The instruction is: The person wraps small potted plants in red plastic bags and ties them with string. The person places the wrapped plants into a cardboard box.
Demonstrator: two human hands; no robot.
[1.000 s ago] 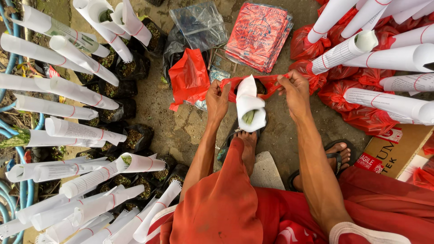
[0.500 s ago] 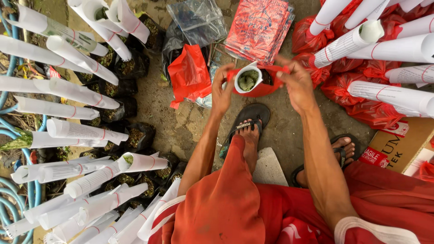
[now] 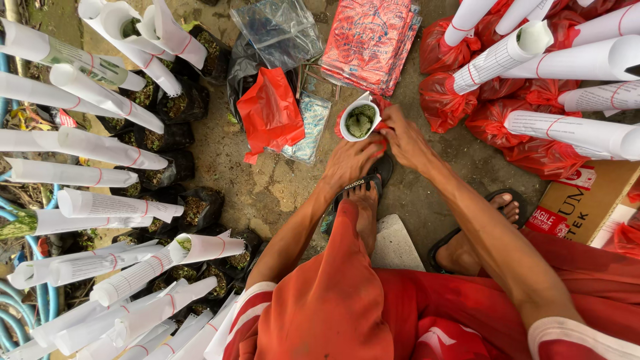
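Hands are meeting over the bare ground just past the person's feet, both working on one paper-wrapped seedling [image 3: 361, 121]. The left hand [image 3: 351, 160] is lying below and slightly left of the white paper tube, its fingers curled up against the red plastic bag [image 3: 380, 137] that is bunched around the tube's base. The right hand [image 3: 405, 139] is coming in from the right, its fingertips pinching the same red plastic at the tube's side. Neither hand is spread flat; both are closing on the bag.

The tube is standing upright, its open mouth facing the camera, with green leaves showing inside. It is sitting directly ahead of the left foot's black sandal [image 3: 369, 181].

A loose red bag [image 3: 270, 112] is lying crumpled on the ground to the left of the hands, beside a crinkled clear plastic sheet [image 3: 277, 27]. A flat stack of red printed bags [image 3: 370, 43] is resting just beyond the seedling. On the right, finished bundles [image 3: 527, 57] in red plastic with white paper tubes are leaning together in a heap, next to a cardboard box [image 3: 573, 213]. On the left, many more paper-rolled plants in black soil bags [image 3: 107, 100] are lying in rows, well apart from the hands.
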